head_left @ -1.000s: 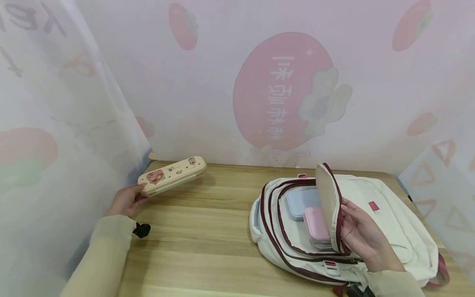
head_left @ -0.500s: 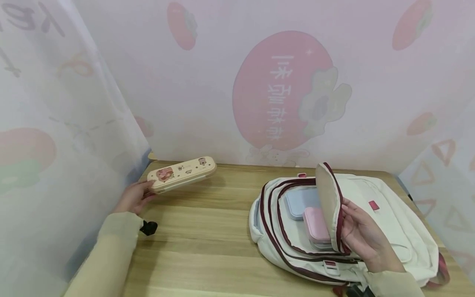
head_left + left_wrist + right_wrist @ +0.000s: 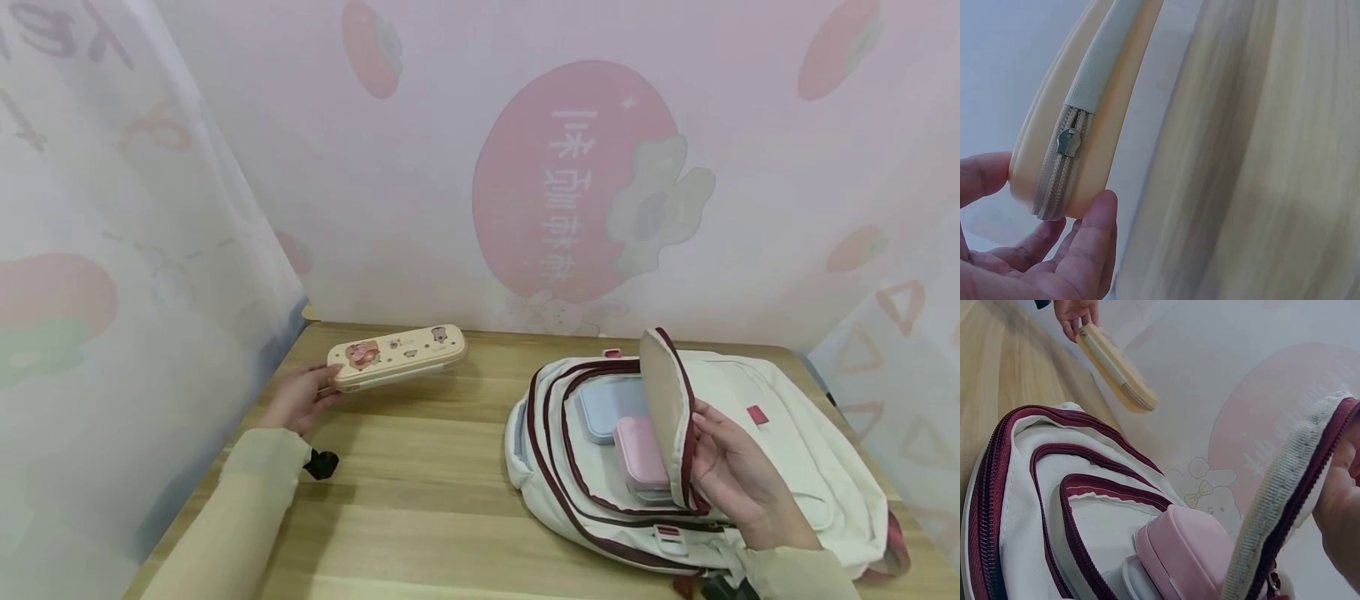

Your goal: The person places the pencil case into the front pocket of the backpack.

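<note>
My left hand [image 3: 300, 398] pinches one end of a cream zippered pencil case [image 3: 397, 357] with bear pictures on its lid, held above the table at the left. In the left wrist view its zipper pull [image 3: 1069, 142] shows between thumb and fingers. My right hand [image 3: 738, 475] grips the maroon-edged front pocket flap [image 3: 667, 417] of a white backpack [image 3: 787, 417] lying on the table, holding the flap up. Inside the pocket lie a light blue case [image 3: 607, 404] and a pink case [image 3: 640, 452], with a clear or grey thing under the pink one, partly hidden.
The wooden table [image 3: 420, 517] spans the front, with the backpack on its right side. Printed curtains [image 3: 420, 192] hang close behind the table and along both sides. A white strap buckle [image 3: 670, 540] lies at the backpack's near side.
My left hand has carried the pencil case to the right, toward the backpack. My right hand stays in place on the raised flap.
</note>
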